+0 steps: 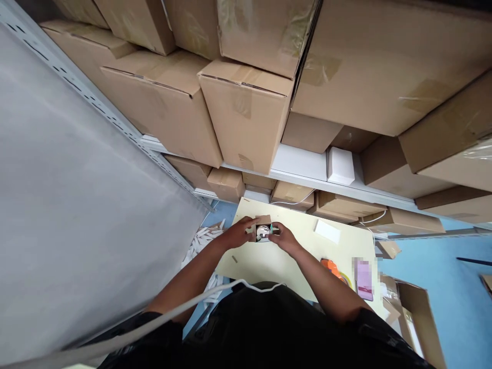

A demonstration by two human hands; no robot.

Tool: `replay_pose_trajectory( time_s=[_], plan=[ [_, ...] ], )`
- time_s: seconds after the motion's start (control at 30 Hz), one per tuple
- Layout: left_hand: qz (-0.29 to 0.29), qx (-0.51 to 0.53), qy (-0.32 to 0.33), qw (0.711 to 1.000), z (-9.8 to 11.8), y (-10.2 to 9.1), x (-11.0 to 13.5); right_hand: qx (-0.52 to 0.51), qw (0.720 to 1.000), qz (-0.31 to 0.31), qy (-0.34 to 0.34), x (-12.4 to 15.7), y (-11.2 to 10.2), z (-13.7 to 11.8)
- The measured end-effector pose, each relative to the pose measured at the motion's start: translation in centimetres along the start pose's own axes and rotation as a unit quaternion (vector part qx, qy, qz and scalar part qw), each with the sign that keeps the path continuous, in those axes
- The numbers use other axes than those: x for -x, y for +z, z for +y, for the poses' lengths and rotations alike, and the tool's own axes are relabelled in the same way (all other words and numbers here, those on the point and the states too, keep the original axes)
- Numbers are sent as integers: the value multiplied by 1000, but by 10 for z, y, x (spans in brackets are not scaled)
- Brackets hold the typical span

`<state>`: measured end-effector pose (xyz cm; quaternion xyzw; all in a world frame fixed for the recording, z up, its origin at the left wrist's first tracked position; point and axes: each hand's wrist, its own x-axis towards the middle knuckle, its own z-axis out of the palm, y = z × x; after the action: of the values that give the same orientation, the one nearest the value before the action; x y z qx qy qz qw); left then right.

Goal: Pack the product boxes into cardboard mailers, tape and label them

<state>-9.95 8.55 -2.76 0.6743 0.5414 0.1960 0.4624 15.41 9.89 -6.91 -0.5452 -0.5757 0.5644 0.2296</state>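
Note:
A small open cardboard box (pixel 263 222) with a white round item (pixel 263 232) inside it rests at the far side of a pale yellow table (pixel 269 261). My left hand (pixel 240 231) grips the box's left side with curled fingers. My right hand (pixel 282 237) holds its right side, fingers closed at the box edge. Both forearms reach forward over the table.
Large cardboard cartons (pixel 246 107) fill metal shelves ahead and overhead. A white card (pixel 327 230), an orange tool (pixel 331 267) and a pink item (pixel 363 279) lie on the table's right. White sticks (pixel 202 241) pile on the blue floor at left. An open carton (pixel 417 312) stands at right.

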Motion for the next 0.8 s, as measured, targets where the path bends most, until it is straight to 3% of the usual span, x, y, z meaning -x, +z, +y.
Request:
replay_pose_trajectory(
  time_s=[0.1,0.17,0.23,0.33,0.5,0.67,0.8],
  plan=[
    [64,-84,50,993,-5,10,8,-17,997,-72,-37,4,-7,3],
    [91,-136,66,984,-2,14,12,18,996,-72,-57,8,-10,6],
    [78,-184,82,976,8,15,13,51,995,-62,-62,9,-10,12],
    [15,-245,98,964,32,15,9,77,993,-58,-66,9,-6,21],
    [27,-310,3,950,64,29,-10,78,992,-26,-91,8,3,30],
    [42,-329,-106,937,78,45,-29,67,991,-32,-107,7,1,29],
    [27,-339,-133,931,84,50,-38,72,990,-41,-115,6,-1,27]
  ],
)
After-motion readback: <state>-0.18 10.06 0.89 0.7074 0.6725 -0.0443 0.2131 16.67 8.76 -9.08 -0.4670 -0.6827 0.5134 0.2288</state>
